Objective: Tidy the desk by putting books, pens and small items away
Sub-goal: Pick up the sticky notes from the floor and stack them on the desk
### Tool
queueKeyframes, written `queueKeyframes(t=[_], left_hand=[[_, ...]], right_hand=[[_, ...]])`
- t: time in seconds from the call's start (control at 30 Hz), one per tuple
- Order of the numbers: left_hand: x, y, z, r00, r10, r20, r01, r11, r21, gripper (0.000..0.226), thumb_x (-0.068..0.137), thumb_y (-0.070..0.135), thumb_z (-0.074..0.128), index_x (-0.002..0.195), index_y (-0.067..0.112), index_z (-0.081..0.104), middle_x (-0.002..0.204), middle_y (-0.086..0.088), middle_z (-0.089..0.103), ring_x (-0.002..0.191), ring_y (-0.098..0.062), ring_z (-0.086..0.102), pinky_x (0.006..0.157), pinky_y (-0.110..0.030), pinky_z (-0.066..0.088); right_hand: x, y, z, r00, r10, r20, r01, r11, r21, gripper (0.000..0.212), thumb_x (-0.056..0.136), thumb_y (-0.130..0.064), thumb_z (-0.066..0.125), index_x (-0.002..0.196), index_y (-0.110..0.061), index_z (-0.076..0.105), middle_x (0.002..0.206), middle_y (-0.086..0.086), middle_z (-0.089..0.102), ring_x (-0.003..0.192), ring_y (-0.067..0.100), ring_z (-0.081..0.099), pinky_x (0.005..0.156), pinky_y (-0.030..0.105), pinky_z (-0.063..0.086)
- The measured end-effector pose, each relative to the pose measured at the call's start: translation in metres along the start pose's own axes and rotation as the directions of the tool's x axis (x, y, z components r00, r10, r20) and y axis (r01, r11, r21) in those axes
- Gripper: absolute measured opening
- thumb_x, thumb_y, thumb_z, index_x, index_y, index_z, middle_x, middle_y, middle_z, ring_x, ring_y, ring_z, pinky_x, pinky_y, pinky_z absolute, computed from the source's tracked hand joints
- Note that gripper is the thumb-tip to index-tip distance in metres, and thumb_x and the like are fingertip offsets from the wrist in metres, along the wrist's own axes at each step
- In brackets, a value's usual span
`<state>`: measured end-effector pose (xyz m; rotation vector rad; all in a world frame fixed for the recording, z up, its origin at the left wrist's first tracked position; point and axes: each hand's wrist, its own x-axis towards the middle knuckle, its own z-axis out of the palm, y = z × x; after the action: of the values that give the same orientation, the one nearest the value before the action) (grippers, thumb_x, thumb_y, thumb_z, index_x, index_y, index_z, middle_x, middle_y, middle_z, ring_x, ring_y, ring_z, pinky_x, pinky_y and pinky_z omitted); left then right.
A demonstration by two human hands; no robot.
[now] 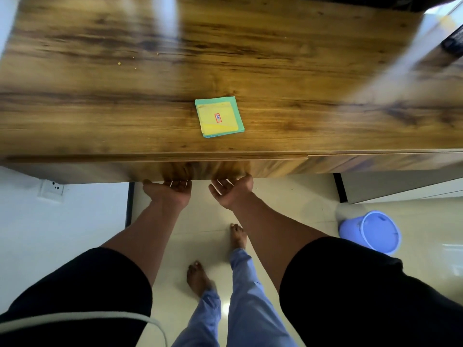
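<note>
A pad of sticky notes [219,116], yellow sheets on green ones with a small red-framed label, lies flat near the front of the wooden desk [100,108]. Below the desk top runs a long wooden drawer front [87,169]. My left hand [167,192] hooks its fingers under the lower edge of that drawer front. My right hand [233,190], a little to the right and palm up, curls its fingers under the same edge. The fingertips of both hands are hidden behind the panel. Neither hand touches the pad.
Small crumbs [119,63] dot the desk's far left. A dark object [453,43] sits at the right edge. A blue bucket [373,231] stands on the tiled floor to the right, under a grey cabinet panel [400,186]. A wall socket [51,190] is at the left.
</note>
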<state>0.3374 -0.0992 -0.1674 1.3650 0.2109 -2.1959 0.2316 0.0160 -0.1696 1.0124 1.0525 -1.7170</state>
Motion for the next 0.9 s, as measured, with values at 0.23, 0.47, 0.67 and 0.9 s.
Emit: queueKeyframes(t=[0.23,0.47,0.67,0.9], left_hand=[[-0.015,-0.003,-0.032,1.000,-0.004,0.003,0.004,1.000,0.018,0.073,0.095,0.072,0.040,0.137,0.014,0.055,0.129,-0.017,0.064,0.119,-0.035,0.061,0.115,-0.052,0.041],[-0.033,-0.008,-0.076,0.989,-0.061,-0.132,0.103,0.935,0.338,0.059,0.108,0.043,0.022,0.146,0.007,0.050,0.113,-0.018,0.065,0.095,-0.027,0.061,0.091,-0.039,0.048],[-0.069,-0.015,-0.094,0.985,-0.096,-0.143,0.167,0.311,0.936,0.033,0.108,0.016,0.039,0.130,0.000,0.056,0.114,-0.019,0.069,0.105,-0.033,0.066,0.110,-0.046,0.043],[-0.125,0.006,-0.063,0.995,-0.102,0.009,-0.048,-0.387,0.921,0.031,0.106,0.024,0.048,0.089,0.005,0.066,0.077,-0.009,0.071,0.063,-0.020,0.065,0.065,-0.031,0.053]], right_hand=[[-0.011,0.017,-0.032,1.000,0.026,0.016,-0.026,1.000,-0.007,0.061,0.105,-0.054,0.030,0.137,-0.007,0.053,0.126,0.018,0.067,0.116,0.041,0.066,0.110,0.053,0.046],[-0.033,0.031,-0.060,0.998,0.048,-0.034,-0.052,0.991,-0.124,0.049,0.107,-0.042,0.033,0.132,-0.007,0.057,0.123,0.020,0.069,0.114,0.042,0.065,0.107,0.053,0.049],[-0.062,0.046,-0.063,0.998,0.055,0.001,-0.040,0.733,-0.679,0.031,0.107,-0.026,0.045,0.124,-0.004,0.057,0.117,0.016,0.070,0.106,0.035,0.066,0.092,0.047,0.056],[-0.112,0.056,-0.056,0.883,-0.149,0.445,0.406,-0.233,-0.884,0.013,0.097,-0.026,0.059,0.102,-0.014,0.064,0.095,0.006,0.066,0.083,0.022,0.062,0.072,0.033,0.051]])
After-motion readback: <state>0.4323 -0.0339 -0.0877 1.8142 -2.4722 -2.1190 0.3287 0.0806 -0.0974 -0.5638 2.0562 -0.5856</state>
